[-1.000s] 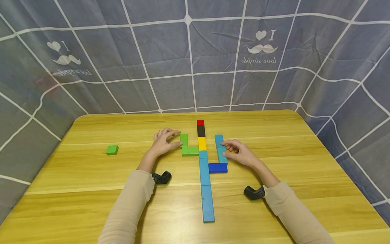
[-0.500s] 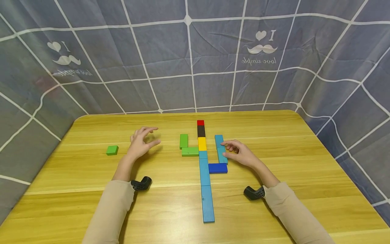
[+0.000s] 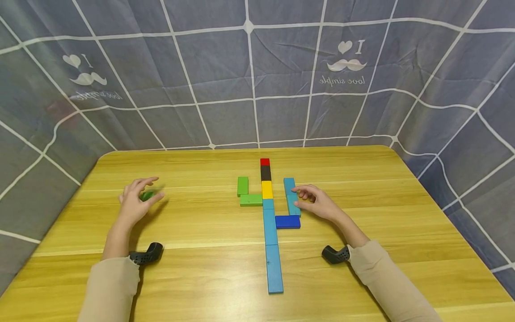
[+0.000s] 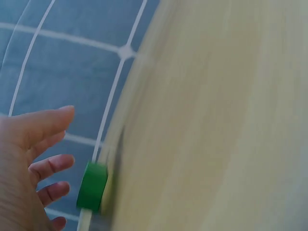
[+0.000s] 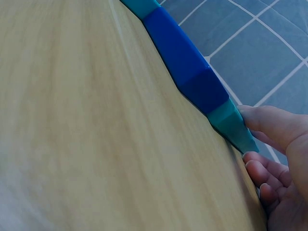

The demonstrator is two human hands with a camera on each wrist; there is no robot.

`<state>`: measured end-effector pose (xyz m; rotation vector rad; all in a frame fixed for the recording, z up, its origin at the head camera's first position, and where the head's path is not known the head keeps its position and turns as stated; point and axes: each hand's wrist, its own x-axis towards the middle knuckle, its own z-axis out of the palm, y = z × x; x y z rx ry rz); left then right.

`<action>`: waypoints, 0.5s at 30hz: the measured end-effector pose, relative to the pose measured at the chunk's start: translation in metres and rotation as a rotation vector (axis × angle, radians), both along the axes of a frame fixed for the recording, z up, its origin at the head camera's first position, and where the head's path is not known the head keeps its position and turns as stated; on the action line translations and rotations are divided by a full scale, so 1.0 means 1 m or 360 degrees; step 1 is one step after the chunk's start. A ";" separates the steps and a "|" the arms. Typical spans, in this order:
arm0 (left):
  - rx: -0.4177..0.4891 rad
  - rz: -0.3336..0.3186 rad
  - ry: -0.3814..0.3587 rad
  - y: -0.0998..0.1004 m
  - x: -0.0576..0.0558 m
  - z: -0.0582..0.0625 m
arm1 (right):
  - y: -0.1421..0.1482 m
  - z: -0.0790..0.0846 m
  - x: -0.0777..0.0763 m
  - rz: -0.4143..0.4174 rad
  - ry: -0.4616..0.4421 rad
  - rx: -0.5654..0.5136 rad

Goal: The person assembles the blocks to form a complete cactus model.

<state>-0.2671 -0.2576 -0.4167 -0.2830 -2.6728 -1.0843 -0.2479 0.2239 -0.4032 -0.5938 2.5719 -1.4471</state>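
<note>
My left hand (image 3: pixel 134 203) is over a small green block (image 3: pixel 147 195) at the left of the table, its fingers spread. The left wrist view shows this green block (image 4: pixel 92 186) just beyond the fingertips, with a gap between. On the right, my right hand (image 3: pixel 319 204) rests with thumb and forefinger at the right side of two light-blue blocks (image 3: pixel 292 209) laid end to end. In the right wrist view its thumb (image 5: pixel 260 118) lies against the light-blue block (image 5: pixel 231 124), and the other fingers are loosely bent beneath. A dark-blue block (image 3: pixel 288 222) adjoins them.
A column of flat blocks runs down the middle: red (image 3: pixel 264 162), black (image 3: pixel 265 173), yellow (image 3: pixel 267 190), then several light-blue blocks (image 3: pixel 274 268). Two green blocks (image 3: pixel 251 200) branch off its left. A grey curtain (image 3: pixel 225 120) hangs behind the wooden table (image 3: pixel 201 286).
My left hand has let go of the upper green block by the column and moved left to over the lone green block. The right hand has stayed in place.
</note>
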 end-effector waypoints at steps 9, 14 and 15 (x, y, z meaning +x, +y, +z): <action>-0.0026 0.0011 -0.0123 -0.033 0.014 -0.004 | 0.000 0.001 0.000 -0.0001 0.0009 0.0002; -0.0075 -0.0022 -0.0173 -0.038 0.018 -0.005 | 0.000 0.002 0.001 0.0003 0.0029 -0.0003; -0.0087 -0.0024 -0.0168 -0.038 0.018 -0.005 | -0.001 0.002 0.001 0.0004 0.0032 -0.0004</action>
